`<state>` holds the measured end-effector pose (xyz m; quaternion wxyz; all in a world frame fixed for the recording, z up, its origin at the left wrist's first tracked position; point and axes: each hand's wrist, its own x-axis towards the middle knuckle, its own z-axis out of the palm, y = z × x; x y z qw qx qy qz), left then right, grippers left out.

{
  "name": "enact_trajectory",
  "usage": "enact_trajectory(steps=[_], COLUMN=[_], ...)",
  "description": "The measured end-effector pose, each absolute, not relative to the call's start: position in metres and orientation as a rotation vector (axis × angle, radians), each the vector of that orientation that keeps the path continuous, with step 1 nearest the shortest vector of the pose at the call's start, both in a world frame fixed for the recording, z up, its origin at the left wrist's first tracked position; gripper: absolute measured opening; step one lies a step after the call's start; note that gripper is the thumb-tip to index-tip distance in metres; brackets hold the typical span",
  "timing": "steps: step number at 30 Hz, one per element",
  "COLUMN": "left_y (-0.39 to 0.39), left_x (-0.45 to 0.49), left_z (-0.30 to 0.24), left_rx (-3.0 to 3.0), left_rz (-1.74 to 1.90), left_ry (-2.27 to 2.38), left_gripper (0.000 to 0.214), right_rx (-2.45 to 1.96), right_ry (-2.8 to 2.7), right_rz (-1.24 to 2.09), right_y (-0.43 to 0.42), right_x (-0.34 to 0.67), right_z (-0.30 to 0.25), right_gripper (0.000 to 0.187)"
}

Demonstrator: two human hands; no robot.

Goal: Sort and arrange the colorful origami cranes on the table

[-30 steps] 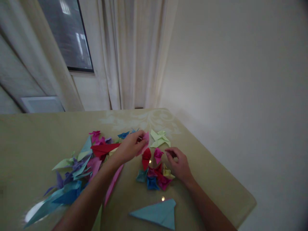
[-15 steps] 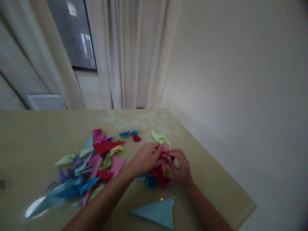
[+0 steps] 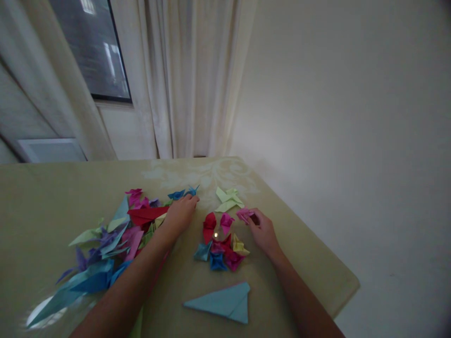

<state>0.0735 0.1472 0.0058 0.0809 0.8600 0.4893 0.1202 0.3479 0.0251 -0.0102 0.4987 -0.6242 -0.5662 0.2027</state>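
My right hand (image 3: 263,231) pinches a small pink folded paper piece (image 3: 244,214) just above the table, to the right of a cluster of small folded paper flowers (image 3: 221,248) in red, pink, blue and yellow. My left hand (image 3: 180,214) lies on the table to the left of that cluster. Its fingers are curled together at the near edge of two blue folded pieces (image 3: 178,194), and what is under them is hidden. A red paper plane (image 3: 146,215) lies right beside the left wrist.
A heap of folded paper shapes (image 3: 102,249) covers the table's left part. A light green piece (image 3: 228,199) lies beyond the cluster, a light blue folded triangle (image 3: 225,303) near me. The table's right edge (image 3: 317,244) is close; curtains and a wall stand behind.
Both hands were together on the pink piece over the cluster. Now the left hand has moved left to the blue pieces, and the right hand holds the pink piece alone, further right.
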Motion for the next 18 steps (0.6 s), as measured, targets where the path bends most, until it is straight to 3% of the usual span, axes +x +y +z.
enact_trajectory(steps=[9, 14, 18], left_y=[0.149, 0.124, 0.098], left_x=[0.065, 0.071, 0.085], left_z=[0.049, 0.089, 0.102], left_rx=[2.502, 2.293, 2.268], left_rz=[0.476, 0.646, 0.528], left_ry=[1.342, 0.947, 0.704], left_gripper=[0.019, 0.016, 0.014], right_rx=[-1.612, -1.613, -1.6], right_ry=[-1.488, -1.488, -1.5], right_rz=[0.355, 0.337, 0.311], right_y=[0.026, 0.025, 0.025], right_x=[0.353, 0.352, 0.351], right_z=[-0.019, -0.019, -0.019], right_gripper=[0.026, 0.029, 0.028])
